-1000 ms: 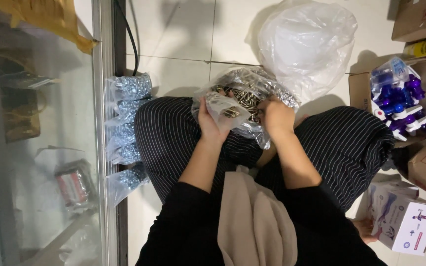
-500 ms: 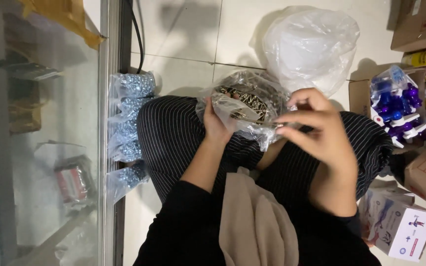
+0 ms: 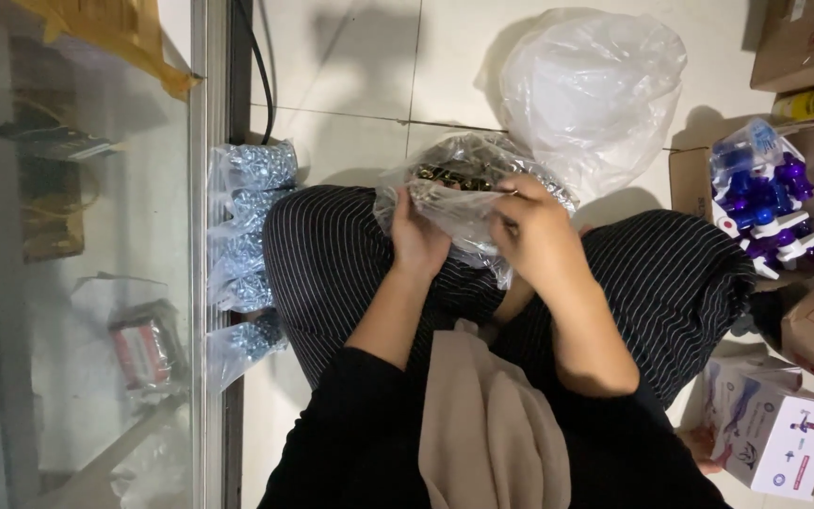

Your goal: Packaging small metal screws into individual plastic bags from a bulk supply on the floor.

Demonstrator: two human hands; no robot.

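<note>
A crinkled clear plastic bag of small dark metal pieces (image 3: 468,193), resting on the lap, is gripped at its near edge by the left hand (image 3: 418,236). Its mouth is pinched from above by the right hand (image 3: 534,231). The film should be held taut and level, probably, so nothing spills.

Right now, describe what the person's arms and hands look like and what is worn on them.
The left hand and right hand are bare, with no gloves. Black sleeves are pushed up to about the elbows, leaving the forearms uncovered. No rings or watch can be made out.
</note>
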